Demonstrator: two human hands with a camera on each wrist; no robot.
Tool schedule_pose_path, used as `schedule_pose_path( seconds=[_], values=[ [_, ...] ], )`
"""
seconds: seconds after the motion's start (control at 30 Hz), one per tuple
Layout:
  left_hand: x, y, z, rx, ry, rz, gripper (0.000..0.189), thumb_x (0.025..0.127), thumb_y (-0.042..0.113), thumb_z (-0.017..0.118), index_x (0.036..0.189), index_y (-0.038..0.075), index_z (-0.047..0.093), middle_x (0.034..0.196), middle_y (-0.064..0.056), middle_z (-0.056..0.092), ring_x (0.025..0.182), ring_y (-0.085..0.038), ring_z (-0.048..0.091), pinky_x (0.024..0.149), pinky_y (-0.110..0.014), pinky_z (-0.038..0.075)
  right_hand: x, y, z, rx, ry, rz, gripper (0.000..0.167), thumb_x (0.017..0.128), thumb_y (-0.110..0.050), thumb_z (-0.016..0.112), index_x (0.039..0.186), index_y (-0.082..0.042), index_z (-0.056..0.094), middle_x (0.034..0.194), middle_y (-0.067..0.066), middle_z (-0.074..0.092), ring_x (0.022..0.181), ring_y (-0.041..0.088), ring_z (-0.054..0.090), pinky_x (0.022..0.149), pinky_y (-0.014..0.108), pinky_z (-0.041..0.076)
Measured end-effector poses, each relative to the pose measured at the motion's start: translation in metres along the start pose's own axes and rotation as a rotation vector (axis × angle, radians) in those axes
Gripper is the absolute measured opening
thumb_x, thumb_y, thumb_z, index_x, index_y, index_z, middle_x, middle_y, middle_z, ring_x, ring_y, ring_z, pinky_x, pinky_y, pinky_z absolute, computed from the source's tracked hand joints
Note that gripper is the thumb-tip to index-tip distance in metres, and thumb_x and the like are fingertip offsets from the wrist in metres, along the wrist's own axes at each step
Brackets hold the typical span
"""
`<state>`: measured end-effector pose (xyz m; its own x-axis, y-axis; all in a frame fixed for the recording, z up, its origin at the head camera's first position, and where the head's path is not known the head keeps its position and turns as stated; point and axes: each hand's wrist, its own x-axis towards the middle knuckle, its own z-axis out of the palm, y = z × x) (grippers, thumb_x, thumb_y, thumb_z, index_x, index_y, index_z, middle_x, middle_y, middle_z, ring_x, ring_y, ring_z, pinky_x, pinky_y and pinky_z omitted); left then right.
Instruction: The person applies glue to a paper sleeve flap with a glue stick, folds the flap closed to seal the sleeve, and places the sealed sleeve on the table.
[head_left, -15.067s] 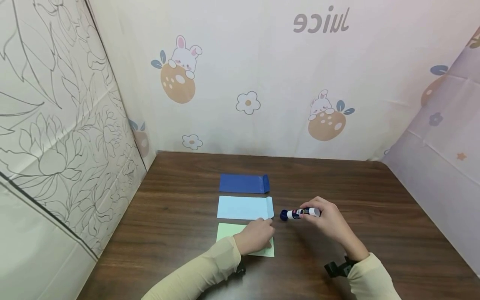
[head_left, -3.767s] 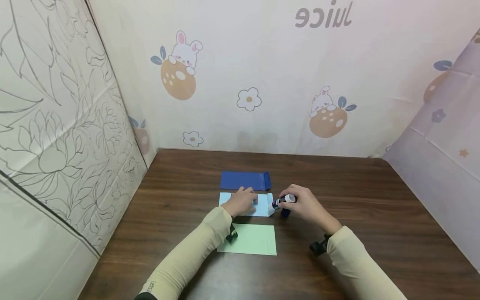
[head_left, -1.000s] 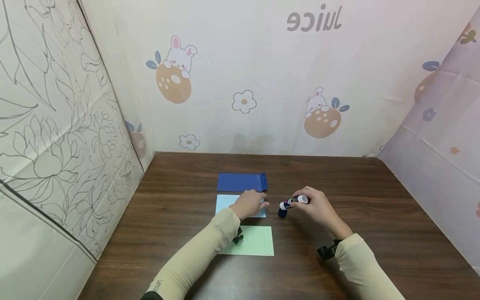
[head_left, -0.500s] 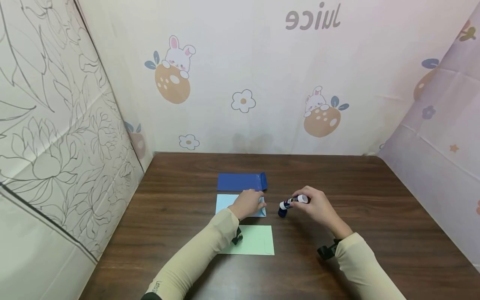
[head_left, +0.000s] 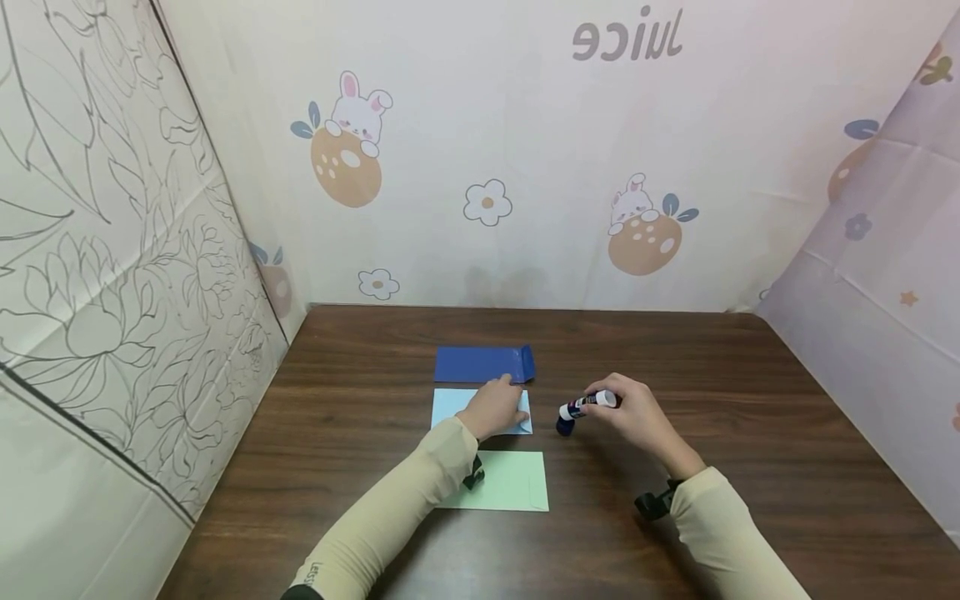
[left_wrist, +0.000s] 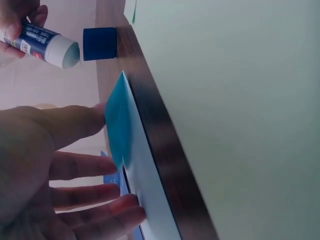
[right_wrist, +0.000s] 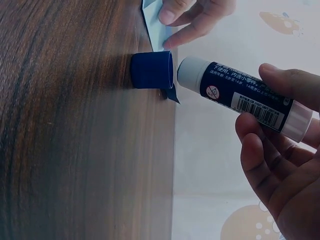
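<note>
My left hand [head_left: 491, 408] lies over the right end of the light blue envelope [head_left: 446, 406], fingers extended. In the left wrist view the thumb and fingertips touch its folded-over flap [left_wrist: 118, 122], which stands slightly raised. My right hand [head_left: 640, 414] grips a glue stick [head_left: 585, 405] between thumb and fingers, to the right of that envelope. The stick is uncapped and tilted, its tip close over the dark blue cap [right_wrist: 150, 70], which stands on the table.
Beyond the light blue envelope lies a dark blue envelope [head_left: 478, 364] with its flap at the right. Nearer me, under my left wrist, is a light green envelope [head_left: 517, 481]. The brown wooden table [head_left: 675, 350] backs onto a printed curtain [head_left: 555, 250].
Since the glue stick was on the light blue flap, my right hand has drawn it back over the cap. The flap has been folded over, and my left fingers have shifted slightly along it.
</note>
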<state>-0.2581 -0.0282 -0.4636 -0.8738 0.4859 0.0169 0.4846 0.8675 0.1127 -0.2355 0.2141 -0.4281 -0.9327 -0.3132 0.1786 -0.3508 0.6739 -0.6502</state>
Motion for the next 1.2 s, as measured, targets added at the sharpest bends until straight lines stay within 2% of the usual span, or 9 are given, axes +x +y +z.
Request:
schedule_pose_path(
  seconds=[0.07, 0.1, 0.23, 0.37, 0.57, 0.67, 0.77, 1.0, 1.2],
  values=[
    [-0.001, 0.0, -0.002, 0.023, -0.009, 0.022, 0.031, 0.091, 0.038, 0.068, 0.084, 0.009, 0.075, 0.103, -0.008, 0.068, 0.091, -0.019, 0.063, 0.085, -0.031, 0.053, 0.0, 0.0, 0.0, -0.002, 0.002, -0.004, 0.016, 0.085, -0.016, 0.075, 0.099, -0.009, 0.072, 0.091, 0.006, 0.064, 0.075, 0.017, 0.051, 0.06, 0.024, 0.043],
    [-0.002, 0.0, -0.002, 0.031, 0.007, 0.044, 0.031, 0.09, 0.039, 0.069, 0.08, 0.01, 0.075, 0.1, -0.008, 0.068, 0.087, -0.018, 0.062, 0.082, -0.029, 0.053, 0.0, 0.0, 0.0, -0.003, 0.003, -0.005, 0.016, 0.085, -0.016, 0.075, 0.099, -0.009, 0.072, 0.091, 0.005, 0.064, 0.075, 0.017, 0.051, 0.06, 0.024, 0.043],
    [-0.004, 0.001, -0.002, 0.073, -0.007, 0.055, 0.028, 0.091, 0.038, 0.068, 0.086, 0.011, 0.076, 0.101, -0.005, 0.067, 0.087, -0.016, 0.06, 0.081, -0.027, 0.052, 0.0, 0.001, 0.001, -0.007, 0.015, -0.02, 0.016, 0.084, -0.015, 0.076, 0.098, -0.008, 0.072, 0.089, 0.005, 0.064, 0.072, 0.014, 0.05, 0.059, 0.023, 0.042],
    [-0.004, 0.005, -0.001, 0.127, -0.041, 0.042, 0.026, 0.093, 0.037, 0.065, 0.092, 0.013, 0.076, 0.107, -0.003, 0.067, 0.096, -0.017, 0.061, 0.087, -0.028, 0.052, -0.001, 0.002, 0.002, -0.005, 0.027, -0.034, 0.017, 0.082, -0.014, 0.077, 0.097, -0.007, 0.073, 0.087, 0.005, 0.064, 0.068, 0.012, 0.048, 0.056, 0.023, 0.041],
    [-0.003, 0.009, 0.002, 0.189, -0.064, 0.056, 0.025, 0.096, 0.035, 0.061, 0.093, 0.015, 0.077, 0.111, 0.0, 0.069, 0.103, -0.015, 0.06, 0.094, -0.029, 0.049, 0.0, 0.003, 0.003, -0.001, 0.012, -0.023, 0.017, 0.083, -0.015, 0.076, 0.098, -0.008, 0.072, 0.089, 0.004, 0.064, 0.071, 0.013, 0.049, 0.058, 0.023, 0.042],
    [-0.002, 0.009, 0.003, 0.21, -0.066, 0.062, 0.026, 0.096, 0.036, 0.06, 0.096, 0.015, 0.076, 0.113, 0.0, 0.069, 0.101, -0.016, 0.06, 0.092, -0.029, 0.05, 0.0, 0.003, 0.003, -0.002, 0.013, -0.026, 0.016, 0.084, -0.014, 0.076, 0.098, -0.008, 0.072, 0.09, 0.004, 0.064, 0.072, 0.014, 0.049, 0.058, 0.023, 0.042],
    [0.0, 0.008, 0.005, 0.209, -0.063, 0.065, 0.026, 0.096, 0.036, 0.06, 0.101, 0.016, 0.076, 0.116, 0.001, 0.068, 0.1, -0.017, 0.061, 0.088, -0.028, 0.052, 0.0, 0.003, 0.002, -0.001, 0.019, -0.025, 0.016, 0.083, -0.014, 0.077, 0.097, -0.009, 0.072, 0.089, 0.004, 0.064, 0.071, 0.014, 0.049, 0.058, 0.023, 0.042],
    [0.004, 0.007, 0.008, 0.174, -0.05, 0.063, 0.021, 0.095, 0.032, 0.063, 0.1, 0.017, 0.076, 0.12, 0.0, 0.067, 0.102, -0.018, 0.063, 0.088, -0.029, 0.054, 0.001, 0.001, 0.002, -0.006, 0.028, -0.028, 0.016, 0.084, -0.015, 0.076, 0.098, -0.009, 0.072, 0.091, 0.004, 0.065, 0.072, 0.014, 0.05, 0.058, 0.023, 0.042],
    [0.006, 0.008, 0.005, 0.118, -0.03, 0.042, 0.014, 0.091, 0.025, 0.068, 0.095, 0.014, 0.075, 0.108, -0.002, 0.069, 0.092, -0.019, 0.064, 0.08, -0.03, 0.056, 0.001, 0.0, 0.002, -0.004, 0.038, -0.022, 0.016, 0.084, -0.014, 0.076, 0.098, -0.008, 0.072, 0.092, 0.005, 0.065, 0.074, 0.015, 0.051, 0.06, 0.023, 0.043]
  ],
)
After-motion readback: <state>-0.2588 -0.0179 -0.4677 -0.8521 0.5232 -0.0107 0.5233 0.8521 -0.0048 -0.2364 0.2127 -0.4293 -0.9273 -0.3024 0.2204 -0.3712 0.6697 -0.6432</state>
